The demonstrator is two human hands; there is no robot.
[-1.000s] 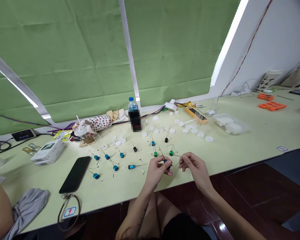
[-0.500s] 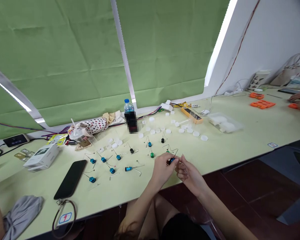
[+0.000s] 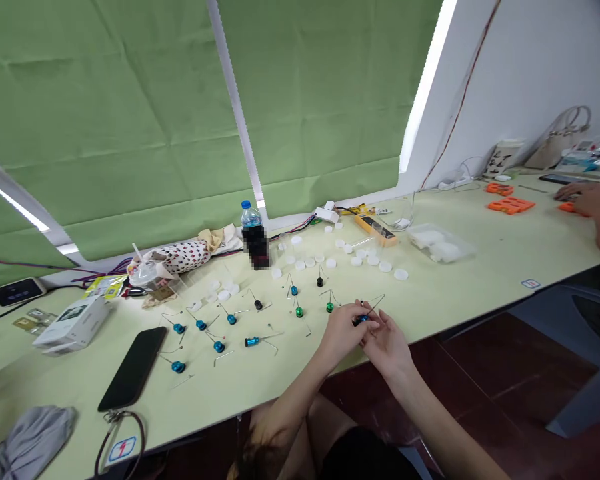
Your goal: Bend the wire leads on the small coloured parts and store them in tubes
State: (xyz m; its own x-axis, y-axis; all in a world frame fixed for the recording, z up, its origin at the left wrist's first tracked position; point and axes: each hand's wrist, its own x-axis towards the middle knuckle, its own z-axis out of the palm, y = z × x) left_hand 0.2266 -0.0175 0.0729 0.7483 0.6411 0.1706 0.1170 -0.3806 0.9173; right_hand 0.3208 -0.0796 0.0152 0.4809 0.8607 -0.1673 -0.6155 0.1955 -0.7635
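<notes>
Near the table's front edge, my left hand [image 3: 346, 331] is closed in a pinch on a small blue knob-like part [image 3: 363, 319]. A thin bent wire [image 3: 377, 304] sticks up from it to the right. Palm up beside it, my right hand [image 3: 387, 343] has its fingers loosely apart, close to or touching the part; contact is hard to make out. Left of my hands stand similar pieces with bent wires, among them a green one [image 3: 330, 307], a black one [image 3: 320, 282] and a blue one [image 3: 219, 347]. A blue cylindrical piece [image 3: 252, 342] lies on its side.
White round caps [image 3: 373, 261] are scattered behind, near a yellow-orange meter [image 3: 375, 230] and a clear bag [image 3: 440, 243]. A black phone [image 3: 133, 369], a white box [image 3: 73, 325] and a bottle [image 3: 251, 217] stand leftward. At far right, another person's hand [image 3: 583, 197] is near orange parts [image 3: 511, 205].
The view has shifted slightly. Both my hands have moved right with the blue part, uncovering a green piece. My right hand's fingers have opened out from a pinch.
</notes>
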